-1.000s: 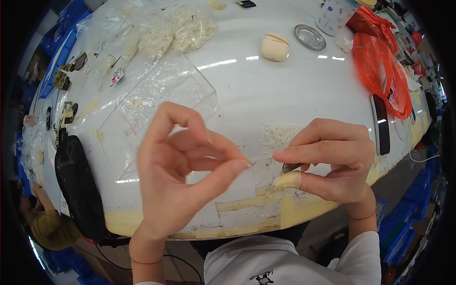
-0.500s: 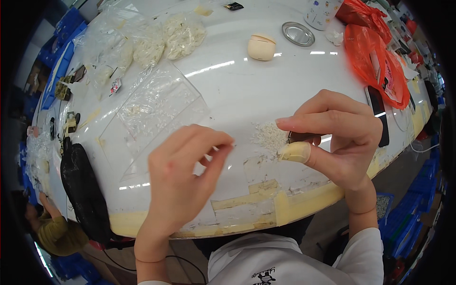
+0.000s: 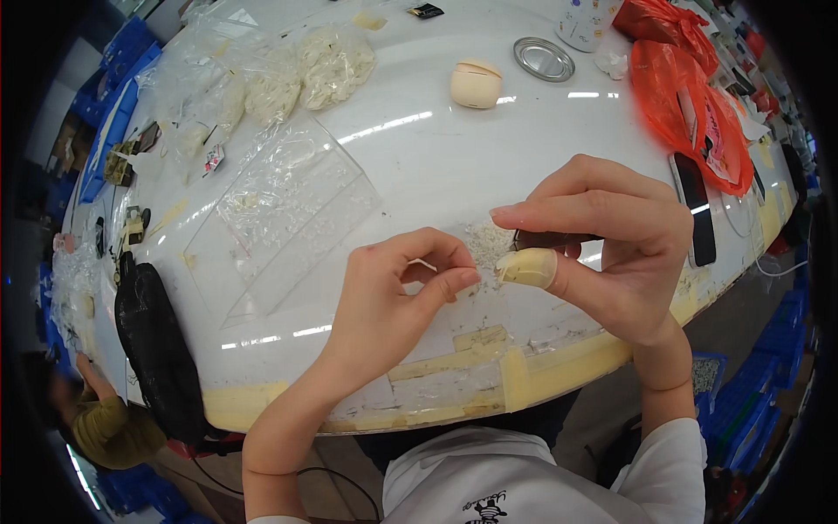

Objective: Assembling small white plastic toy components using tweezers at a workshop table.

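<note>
My left hand [image 3: 393, 297] rests on the white table [image 3: 454, 166], thumb and forefinger pinched on a tiny white piece beside a small heap of white bits [image 3: 483, 240]. Just to its right, my right hand [image 3: 620, 253] hovers over the heap. Its thumb wears a yellowish finger cot [image 3: 528, 268], and its fingers grip a small dark object [image 3: 548, 237] that they mostly hide. The two thumbs nearly touch.
A clear plastic tray [image 3: 288, 210] lies to the left, with bags of white pieces [image 3: 332, 61] behind it. A beige round case [image 3: 476, 85], a metal lid [image 3: 543, 58], orange bags [image 3: 690, 96] and a black phone [image 3: 694, 210] sit farther back and right. A black pouch [image 3: 157, 349] hangs at the left edge.
My left hand has dropped from a raised, spread pose onto the table and pinched at the heap of white bits. My right hand has moved up toward the heap, still gripping the dark object.
</note>
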`<control>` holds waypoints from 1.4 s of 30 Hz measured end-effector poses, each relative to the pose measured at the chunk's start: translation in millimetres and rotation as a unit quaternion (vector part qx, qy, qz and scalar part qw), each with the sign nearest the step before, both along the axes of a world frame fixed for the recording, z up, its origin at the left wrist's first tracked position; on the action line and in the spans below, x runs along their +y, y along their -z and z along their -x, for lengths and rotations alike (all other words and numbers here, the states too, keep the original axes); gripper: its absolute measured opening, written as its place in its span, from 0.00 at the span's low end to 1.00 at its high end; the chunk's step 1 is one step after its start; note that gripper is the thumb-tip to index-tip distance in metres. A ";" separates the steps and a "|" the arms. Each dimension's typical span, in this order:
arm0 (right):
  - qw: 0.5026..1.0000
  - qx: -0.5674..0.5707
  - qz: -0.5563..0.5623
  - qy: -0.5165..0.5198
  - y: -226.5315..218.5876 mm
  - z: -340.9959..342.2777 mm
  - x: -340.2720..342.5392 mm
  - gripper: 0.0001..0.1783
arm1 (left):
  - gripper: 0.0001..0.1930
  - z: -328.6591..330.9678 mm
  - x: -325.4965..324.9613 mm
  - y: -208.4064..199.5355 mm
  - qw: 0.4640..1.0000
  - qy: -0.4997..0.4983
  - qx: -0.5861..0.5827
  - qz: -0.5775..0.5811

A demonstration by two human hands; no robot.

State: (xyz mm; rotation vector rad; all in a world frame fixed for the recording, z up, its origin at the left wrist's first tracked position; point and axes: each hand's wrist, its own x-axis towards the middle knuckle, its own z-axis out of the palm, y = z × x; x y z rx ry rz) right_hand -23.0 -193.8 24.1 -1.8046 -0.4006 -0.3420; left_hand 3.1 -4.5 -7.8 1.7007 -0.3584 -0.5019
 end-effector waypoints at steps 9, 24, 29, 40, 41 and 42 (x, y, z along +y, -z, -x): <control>0.998 0.048 0.021 -0.033 11.3 -8.8 29.1 0.17 | 0.06 -15.0 41.9 -5.2 0.907 -0.041 0.308 0.283; 0.995 -0.001 0.095 -0.041 23.7 -16.2 52.7 0.17 | 0.12 -19.7 61.5 0.4 0.947 -0.041 0.203 0.245; 0.993 -0.021 0.108 -0.047 27.1 -18.8 48.6 0.16 | 0.23 -16.1 54.5 -4.1 0.959 -0.090 0.150 0.223; 0.993 -0.020 0.101 -0.066 28.9 -18.8 50.5 0.16 | 0.34 -14.8 58.1 -3.2 0.970 -0.084 0.085 0.213; 0.993 -0.020 0.101 -0.066 29.4 -18.9 50.9 0.16 | 0.34 -14.7 58.5 -2.7 0.970 -0.084 0.085 0.213; 0.993 -0.019 0.099 -0.067 30.2 -19.0 51.3 0.16 | 0.34 -14.7 59.1 -1.9 0.971 -0.081 0.077 0.211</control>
